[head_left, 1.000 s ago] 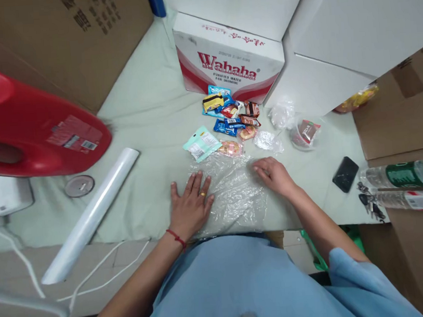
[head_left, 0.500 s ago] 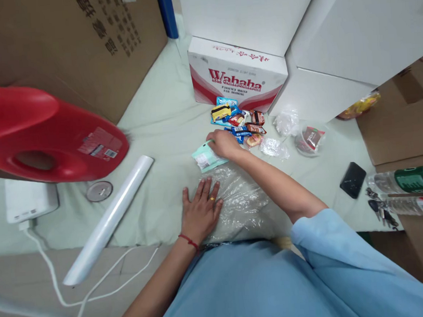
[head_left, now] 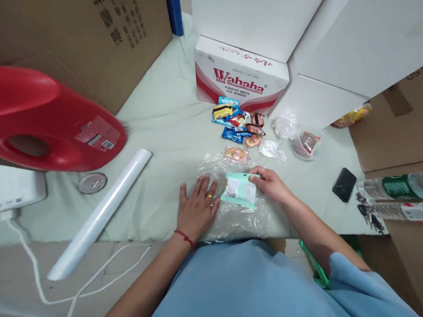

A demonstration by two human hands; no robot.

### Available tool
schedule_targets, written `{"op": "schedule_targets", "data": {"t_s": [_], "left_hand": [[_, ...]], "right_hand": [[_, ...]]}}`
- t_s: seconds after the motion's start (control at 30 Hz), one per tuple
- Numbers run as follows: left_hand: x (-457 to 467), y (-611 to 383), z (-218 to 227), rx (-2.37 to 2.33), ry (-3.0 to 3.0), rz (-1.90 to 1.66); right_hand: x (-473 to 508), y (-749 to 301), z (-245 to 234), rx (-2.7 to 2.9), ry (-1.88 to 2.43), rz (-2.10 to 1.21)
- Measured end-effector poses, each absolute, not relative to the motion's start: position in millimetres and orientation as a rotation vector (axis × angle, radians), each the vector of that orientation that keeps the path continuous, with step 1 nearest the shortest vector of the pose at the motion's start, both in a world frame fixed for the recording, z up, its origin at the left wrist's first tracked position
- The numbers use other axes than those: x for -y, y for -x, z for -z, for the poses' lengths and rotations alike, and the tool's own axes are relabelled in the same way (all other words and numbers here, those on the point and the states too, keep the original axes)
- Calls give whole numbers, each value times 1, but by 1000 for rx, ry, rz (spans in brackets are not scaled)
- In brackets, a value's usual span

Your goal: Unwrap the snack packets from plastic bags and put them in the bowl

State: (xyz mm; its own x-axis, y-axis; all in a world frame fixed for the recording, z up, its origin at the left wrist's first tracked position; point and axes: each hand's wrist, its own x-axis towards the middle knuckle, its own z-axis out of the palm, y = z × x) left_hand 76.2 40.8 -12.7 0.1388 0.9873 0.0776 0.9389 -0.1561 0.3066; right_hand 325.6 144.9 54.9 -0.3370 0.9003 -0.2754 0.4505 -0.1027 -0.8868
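Observation:
A sheet of clear plastic wrap (head_left: 237, 214) lies flat at the near edge of the table. My left hand (head_left: 196, 208) rests open on its left side, fingers spread, a ring on one finger. My right hand (head_left: 271, 185) grips a mint-green snack packet (head_left: 240, 190) by its right edge and holds it over the middle of the sheet. Beyond the sheet lies a pink snack packet (head_left: 236, 154), and behind it a small pile of several colourful snack packets (head_left: 238, 120).
A Wahaha water carton (head_left: 240, 77) and white boxes stand at the back. A red jug (head_left: 42, 127), a white roll of wrap (head_left: 99, 214), a round lid (head_left: 92, 183) and a charger with cable (head_left: 13, 189) are on the left. A black phone (head_left: 344, 185), keys and water bottles (head_left: 402, 186) are on the right.
My right hand reached to the mint-green packet near the pile, took it, and brought it back over the plastic sheet. My left hand stayed flat on the sheet.

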Motion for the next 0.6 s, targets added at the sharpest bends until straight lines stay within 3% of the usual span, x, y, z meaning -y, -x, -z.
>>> {"op": "schedule_targets", "data": {"t_s": [0.17,0.43,0.6], "left_hand": [[-40,-76,14,-1915,-2241,-393],[-40,-75,16,-1919,-2281,-385],[-41,-75,13,-1922,-2276,-370]], "right_hand": [[-147,-314,-44,2066,1554,-900],[-255,-288,-60,2444,1562,-311],[-292,-267,-47,2632,1460,-181]]}}
